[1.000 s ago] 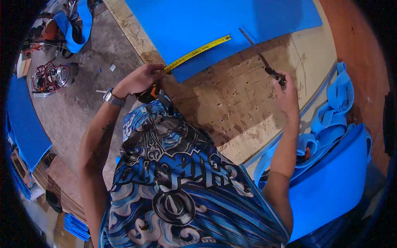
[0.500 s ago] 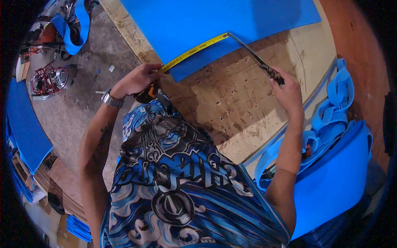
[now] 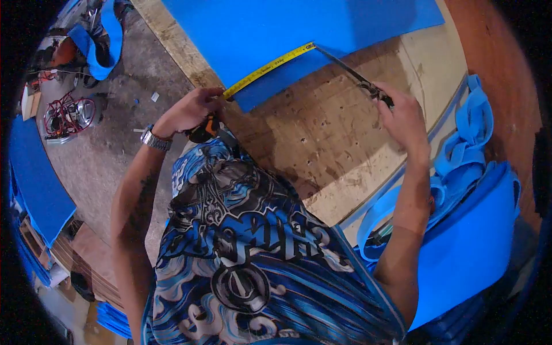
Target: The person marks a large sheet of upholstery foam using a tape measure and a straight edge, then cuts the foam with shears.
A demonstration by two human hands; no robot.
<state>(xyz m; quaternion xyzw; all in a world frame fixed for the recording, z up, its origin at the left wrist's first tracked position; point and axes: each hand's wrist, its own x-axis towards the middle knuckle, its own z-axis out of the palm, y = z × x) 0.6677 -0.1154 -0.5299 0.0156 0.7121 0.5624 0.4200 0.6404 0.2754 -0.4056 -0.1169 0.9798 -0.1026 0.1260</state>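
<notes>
Left hand (image 3: 192, 112) grips tape measure (image 3: 202, 131), blade over blue sheet (image 3: 299, 26); right hand (image 3: 404, 117) grasps long knife (image 3: 361, 79), tip at blade's end.

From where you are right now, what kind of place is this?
It looks like a workshop: a scuffed wooden work surface, a big blue sheet with a yellow tape measure across it, and coiled blue strips beside it.
</notes>
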